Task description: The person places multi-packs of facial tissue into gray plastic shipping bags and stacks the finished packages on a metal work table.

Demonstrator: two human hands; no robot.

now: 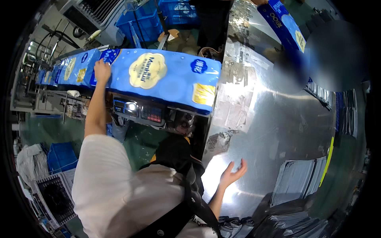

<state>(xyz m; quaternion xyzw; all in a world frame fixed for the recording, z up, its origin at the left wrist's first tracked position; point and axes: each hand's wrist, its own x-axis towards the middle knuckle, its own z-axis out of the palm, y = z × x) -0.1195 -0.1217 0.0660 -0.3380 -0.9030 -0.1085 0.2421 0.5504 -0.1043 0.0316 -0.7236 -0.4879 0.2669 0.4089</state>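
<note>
A long light-blue plastic-wrapped tissue pack [178, 75], with a cream flower-shaped label, lies across a weighing scale [139, 111] and reaches the metal table's edge. My left hand [102, 72] is closed at its left end, where the dark-blue end wrap meets a similar blue pack [75, 70] in a row behind it. Part of those fingers is hidden against the wrap. Over the shiny metal table [274, 135], my right hand [233, 173] is open, fingers apart and curved, holding nothing.
At the far right of the table, another person's hand [260, 2] is at a blue pack [283, 23]. Stacked grey plastic bags [297, 180] lie at the table's right side, with more bags at the near edge. Blue crates [178, 12] stand beyond the packs; a blue bin [61, 158] is lower left.
</note>
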